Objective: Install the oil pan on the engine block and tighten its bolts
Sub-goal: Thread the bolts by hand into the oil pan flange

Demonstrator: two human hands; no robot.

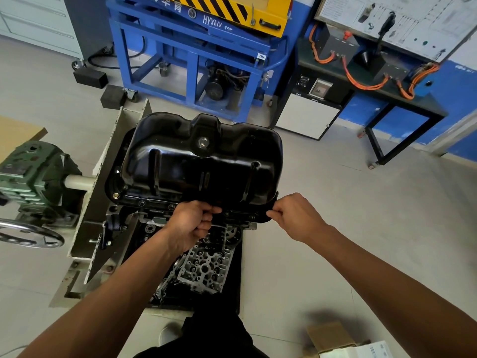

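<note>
A glossy black oil pan (201, 161) lies belly-up on top of the engine block (204, 264), which hangs in a stand. Bolt holes and a few bolt heads show along the pan's near flange. My left hand (192, 223) sits at the middle of the near flange with fingers and thumb curled onto its edge. My right hand (294, 215) pinches the flange at the pan's near right corner. The block's underside faces me below the pan, with its metal castings visible.
The engine stand's green gearbox (33, 174) and handwheel (28, 233) are at the left. A blue frame trolley (196, 63) and a black bench with orange cables (366, 81) stand behind. A cardboard box (333, 337) lies on the floor at lower right.
</note>
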